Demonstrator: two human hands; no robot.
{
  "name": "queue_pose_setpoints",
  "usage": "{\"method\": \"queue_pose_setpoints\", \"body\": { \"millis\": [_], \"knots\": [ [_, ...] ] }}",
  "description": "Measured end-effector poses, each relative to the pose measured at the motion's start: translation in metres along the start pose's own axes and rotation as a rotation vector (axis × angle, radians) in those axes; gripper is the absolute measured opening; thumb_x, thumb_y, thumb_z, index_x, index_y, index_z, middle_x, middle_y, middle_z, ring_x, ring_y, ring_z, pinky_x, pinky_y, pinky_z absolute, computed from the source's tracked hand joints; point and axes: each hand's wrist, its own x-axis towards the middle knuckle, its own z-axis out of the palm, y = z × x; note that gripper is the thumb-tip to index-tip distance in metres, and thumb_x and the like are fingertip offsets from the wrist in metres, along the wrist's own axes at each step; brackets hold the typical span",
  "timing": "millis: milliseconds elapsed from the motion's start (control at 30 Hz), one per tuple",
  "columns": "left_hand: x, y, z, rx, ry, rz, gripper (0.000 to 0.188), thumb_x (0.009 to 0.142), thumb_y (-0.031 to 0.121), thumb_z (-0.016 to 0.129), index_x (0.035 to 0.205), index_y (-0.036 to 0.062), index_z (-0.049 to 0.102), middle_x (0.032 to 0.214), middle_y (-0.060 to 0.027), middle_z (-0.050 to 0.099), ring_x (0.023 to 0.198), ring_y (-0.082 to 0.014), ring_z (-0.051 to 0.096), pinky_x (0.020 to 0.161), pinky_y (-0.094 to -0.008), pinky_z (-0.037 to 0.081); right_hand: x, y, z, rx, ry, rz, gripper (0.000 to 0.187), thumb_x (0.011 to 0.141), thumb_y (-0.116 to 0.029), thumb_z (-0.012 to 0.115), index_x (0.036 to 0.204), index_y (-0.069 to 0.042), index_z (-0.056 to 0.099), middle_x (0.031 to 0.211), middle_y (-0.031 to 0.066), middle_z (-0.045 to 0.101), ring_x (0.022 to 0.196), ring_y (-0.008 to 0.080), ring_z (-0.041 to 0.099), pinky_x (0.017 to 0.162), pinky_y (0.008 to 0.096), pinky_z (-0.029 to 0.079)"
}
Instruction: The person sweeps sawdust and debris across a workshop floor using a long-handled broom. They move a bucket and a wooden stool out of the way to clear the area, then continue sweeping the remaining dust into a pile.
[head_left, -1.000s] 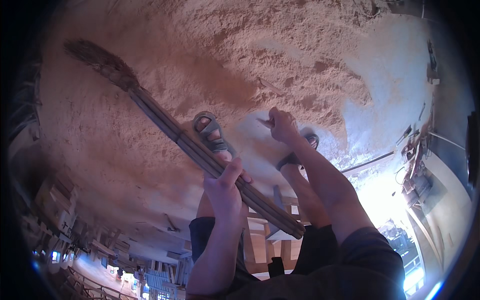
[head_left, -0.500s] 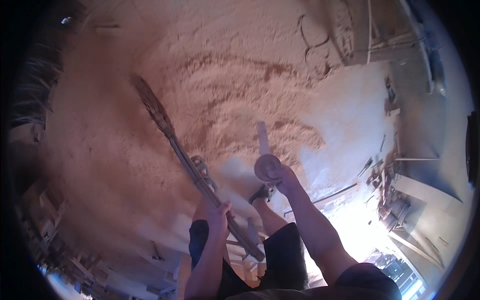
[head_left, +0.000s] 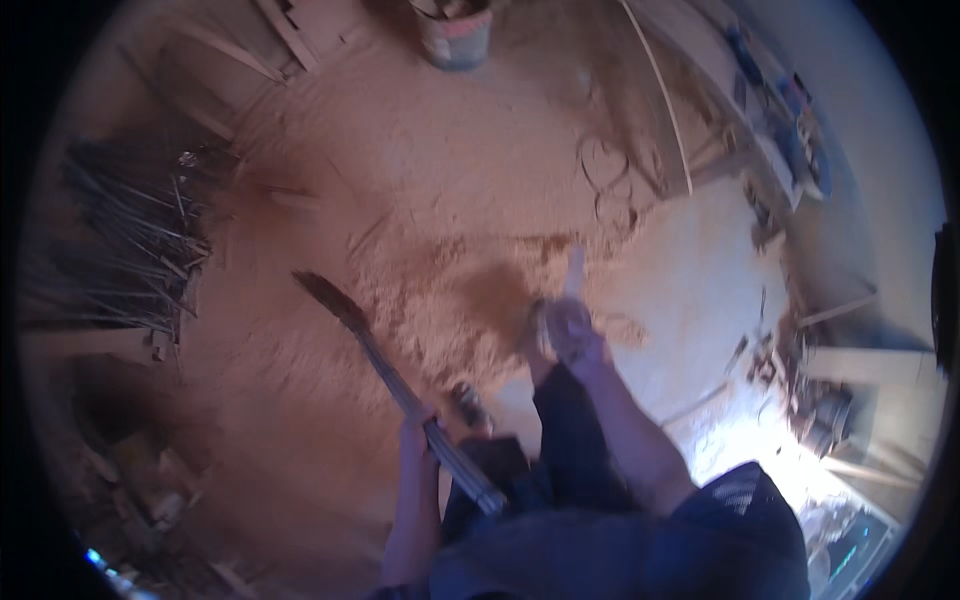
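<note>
My left hand (head_left: 420,425) is closed around the handle of a long twig broom (head_left: 385,370). The broom slants away to the left, its dark brush end close to the dusty floor. My right hand (head_left: 590,355) grips a pale object (head_left: 573,305) with a broad round end and a narrow flat part pointing away from me. Blur hides its exact kind. Beneath and around both lies a rough heap of sawdust-like powder (head_left: 430,335). One of my feet (head_left: 541,325) is at the heap, just left of the right hand; the other foot (head_left: 470,405) stands nearer, by the broom handle.
A bucket (head_left: 455,45) stands at the far edge. Thin dark rods (head_left: 130,250) are piled at the left, with planks (head_left: 230,50) behind. A looped cord (head_left: 605,185) lies on the floor at far right. Tools and scraps (head_left: 765,360) line the right wall, near bright light.
The view has shifted, bringing the bucket and more rods in. My right foot has stepped forward to the heap. The broom and the pale object are still held.
</note>
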Motion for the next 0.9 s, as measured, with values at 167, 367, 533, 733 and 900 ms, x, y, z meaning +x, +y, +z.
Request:
{"method": "queue_pose_setpoints", "body": {
  "millis": [167,367,533,733,900],
  "knots": [
    [-0.001,0.032,0.045,-0.048,0.273,0.126,0.011,0.089,0.009,0.058,0.096,0.0046,0.051,0.072,-0.0084,0.054,0.056,-0.0207,0.057,0.050,-0.0362,0.051,0.059,-0.071,0.068,0.083,-0.298,0.022,0.035,0.079,-0.005,0.067,0.114,0.001,0.063,0.101,0.0149,0.070,0.092,0.0309,0.071,0.083,0.0454,0.061],
    [0.010,0.091,0.094,-0.351,0.336,0.179,0.013,0.089,0.008,0.057,0.097,0.0062,0.047,0.072,-0.0090,0.053,0.060,-0.0220,0.058,0.054,-0.0379,0.051,0.116,-0.167,0.143,0.043,-0.383,0.077,0.050,0.080,-0.002,0.063,0.130,-0.002,0.057,0.116,0.0151,0.066,0.103,0.0323,0.068,0.086,0.0497,0.059],
    [0.019,0.140,0.156,-0.403,0.319,0.211,0.013,0.088,0.008,0.058,0.094,0.0076,0.046,0.072,-0.0092,0.053,0.060,-0.0224,0.058,0.053,-0.0375,0.052,0.100,-0.217,0.207,-0.121,-0.314,-0.040,0.067,0.079,0.000,0.060,0.145,-0.008,0.045,0.131,0.0120,0.060,0.113,0.0297,0.065,0.091,0.0438,0.057],
    [0.076,0.193,0.225,-0.320,0.256,0.180,0.011,0.089,0.010,0.059,0.092,0.0065,0.049,0.072,-0.0081,0.054,0.059,-0.0206,0.057,0.052,-0.0373,0.053,0.151,-0.256,0.250,-0.315,-0.206,-0.125,0.041,0.079,0.001,0.062,0.120,0.000,0.062,0.106,0.0088,0.069,0.092,0.0227,0.069,0.082,0.0344,0.057],
    [0.145,0.264,0.282,-0.367,0.278,0.133,0.011,0.087,0.009,0.059,0.091,0.0050,0.050,0.073,-0.0095,0.053,0.056,-0.0223,0.056,0.051,-0.0380,0.052,0.236,-0.292,0.343,-0.316,-0.172,-0.172,0.039,0.079,0.000,0.065,0.118,0.001,0.063,0.104,0.0093,0.069,0.090,0.0230,0.070,0.082,0.0357,0.058]
  ]
}}
